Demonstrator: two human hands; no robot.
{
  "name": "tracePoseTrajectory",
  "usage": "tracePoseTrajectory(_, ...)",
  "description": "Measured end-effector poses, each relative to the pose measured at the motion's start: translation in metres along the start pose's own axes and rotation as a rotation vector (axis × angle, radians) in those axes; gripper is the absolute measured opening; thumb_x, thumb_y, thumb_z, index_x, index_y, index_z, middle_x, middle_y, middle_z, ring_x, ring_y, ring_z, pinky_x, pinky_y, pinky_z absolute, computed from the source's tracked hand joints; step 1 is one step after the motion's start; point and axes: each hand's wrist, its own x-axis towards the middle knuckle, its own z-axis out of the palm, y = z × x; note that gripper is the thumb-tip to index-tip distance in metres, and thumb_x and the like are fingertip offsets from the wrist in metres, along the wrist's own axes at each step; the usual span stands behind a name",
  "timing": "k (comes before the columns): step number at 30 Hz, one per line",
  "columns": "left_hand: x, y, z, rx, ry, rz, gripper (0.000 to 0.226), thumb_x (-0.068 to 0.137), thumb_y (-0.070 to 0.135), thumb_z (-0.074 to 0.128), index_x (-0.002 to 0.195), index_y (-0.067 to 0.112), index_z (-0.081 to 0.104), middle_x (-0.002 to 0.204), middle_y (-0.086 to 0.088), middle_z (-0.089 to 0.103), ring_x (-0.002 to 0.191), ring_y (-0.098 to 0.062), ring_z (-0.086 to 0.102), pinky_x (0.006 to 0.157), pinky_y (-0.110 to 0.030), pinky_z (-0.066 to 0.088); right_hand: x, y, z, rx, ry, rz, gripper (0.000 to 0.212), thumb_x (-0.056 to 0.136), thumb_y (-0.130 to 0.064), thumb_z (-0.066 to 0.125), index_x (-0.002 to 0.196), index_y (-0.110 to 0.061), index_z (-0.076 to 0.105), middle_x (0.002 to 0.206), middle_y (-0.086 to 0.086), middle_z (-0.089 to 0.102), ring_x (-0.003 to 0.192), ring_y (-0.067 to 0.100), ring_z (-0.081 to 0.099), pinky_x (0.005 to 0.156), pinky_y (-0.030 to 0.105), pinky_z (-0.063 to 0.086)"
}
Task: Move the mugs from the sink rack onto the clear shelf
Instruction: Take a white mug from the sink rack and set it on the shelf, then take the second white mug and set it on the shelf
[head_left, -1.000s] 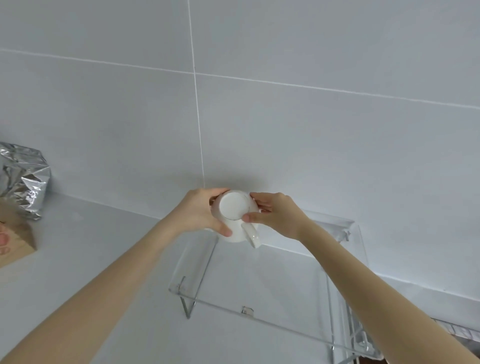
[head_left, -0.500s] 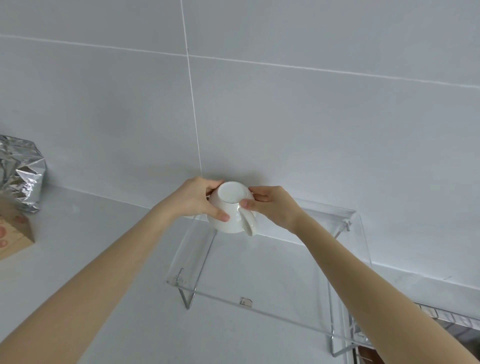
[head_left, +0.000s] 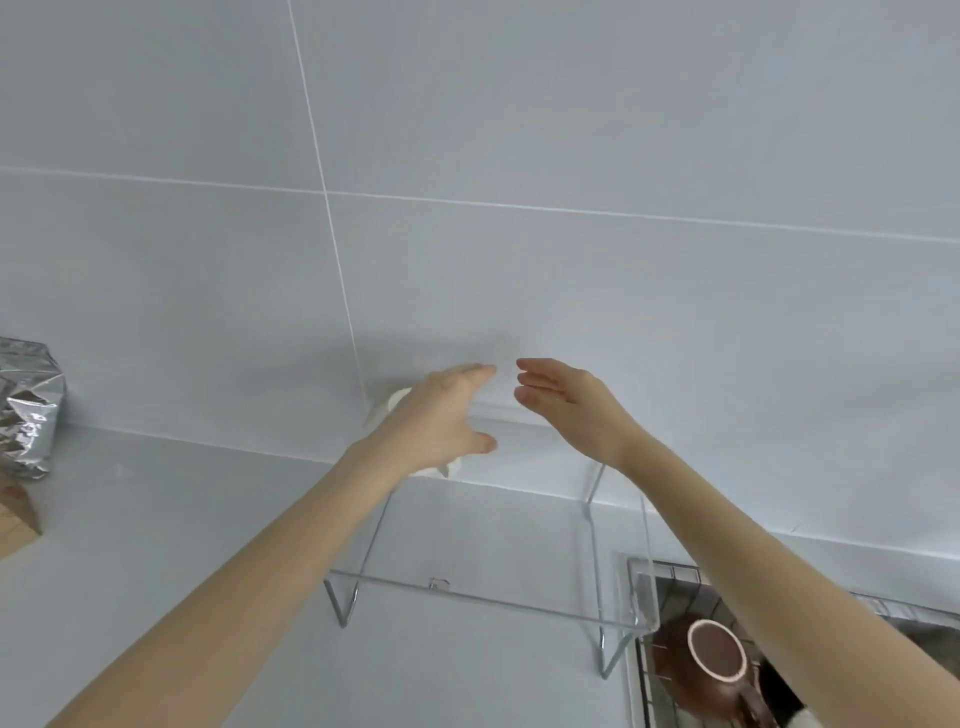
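Note:
A white mug (head_left: 395, 404) stands at the back left corner of the clear shelf (head_left: 483, 595), mostly hidden behind my left hand (head_left: 441, 415). That hand hovers just above and in front of the mug with its fingers spread, holding nothing. My right hand (head_left: 563, 400) is open too, raised over the back of the shelf to the right of the mug. A brown mug (head_left: 711, 662) lies upside down on the wire sink rack (head_left: 641, 675) at the lower right, under my right forearm.
The shelf stands on a pale counter against a tiled wall. A crinkled silver foil bag (head_left: 26, 410) and a brown cardboard box (head_left: 15, 519) sit at the far left. The sink opening lies at the lower right corner.
Both hands have let go of the white mug, which now rests at the shelf's back left. The hands have lifted and opened. The view has dropped, showing the sink rack.

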Motion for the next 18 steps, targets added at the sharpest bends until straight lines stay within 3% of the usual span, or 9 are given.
tracePoseTrajectory(3,-0.013,0.057,0.025,-0.110,-0.024,0.151,0.070,0.076,0.022,0.070,0.138,0.019,0.037,0.147,0.000,0.041,0.134,-0.014,0.037,0.097,-0.016,0.028,-0.050,0.001,-0.054,-0.039,0.096,-0.046,0.028,0.090,-0.019,0.053,0.118,-0.020,0.058,0.118,-0.001,0.064,0.110,0.009,0.058,0.096,0.019,0.043)
tracePoseTrajectory(7,-0.034,0.117,0.084,-0.268,-0.134,0.274,0.063,0.074,0.022,0.073,0.131,0.018,0.046,0.136,-0.003,0.054,0.124,-0.013,0.048,0.095,-0.019,0.035,-0.131,0.035,-0.117,-0.109,0.224,0.021,0.018,0.087,-0.017,0.058,0.099,-0.026,0.068,0.097,-0.017,0.069,0.091,-0.011,0.061,0.083,0.004,0.045)
tracePoseTrajectory(10,-0.047,0.149,0.138,-0.338,-0.246,0.306,0.063,0.074,0.022,0.073,0.131,0.017,0.046,0.133,-0.004,0.055,0.123,-0.014,0.050,0.096,-0.022,0.038,-0.191,0.081,-0.144,-0.138,0.304,0.161,0.017,0.084,-0.014,0.062,0.091,-0.028,0.068,0.093,-0.013,0.070,0.081,-0.013,0.062,0.081,0.009,0.045)
tracePoseTrajectory(13,-0.057,0.177,0.194,-0.331,-0.357,0.339,0.066,0.074,0.021,0.073,0.133,0.016,0.045,0.137,-0.005,0.053,0.124,-0.016,0.050,0.102,-0.026,0.038,-0.244,0.135,-0.154,-0.162,0.348,0.329,0.017,0.083,-0.010,0.063,0.091,-0.024,0.067,0.093,0.001,0.071,0.087,0.008,0.065,0.080,0.015,0.047)
tracePoseTrajectory(17,-0.063,0.193,0.262,-0.290,-0.426,0.321,0.068,0.071,0.016,0.074,0.132,0.015,0.045,0.136,-0.007,0.053,0.124,-0.022,0.048,0.104,-0.033,0.038,-0.289,0.200,-0.148,-0.184,0.307,0.510,0.020,0.081,-0.013,0.066,0.100,-0.018,0.068,0.099,0.001,0.070,0.094,0.014,0.065,0.094,0.033,0.049)
tracePoseTrajectory(18,-0.064,0.193,0.276,-0.270,-0.447,0.307,0.070,0.071,0.016,0.074,0.133,0.015,0.043,0.138,-0.007,0.050,0.126,-0.023,0.046,0.105,-0.034,0.036,-0.295,0.212,-0.142,-0.185,0.280,0.549,0.024,0.081,-0.013,0.066,0.104,-0.015,0.067,0.103,0.002,0.070,0.095,0.014,0.064,0.095,0.032,0.048)
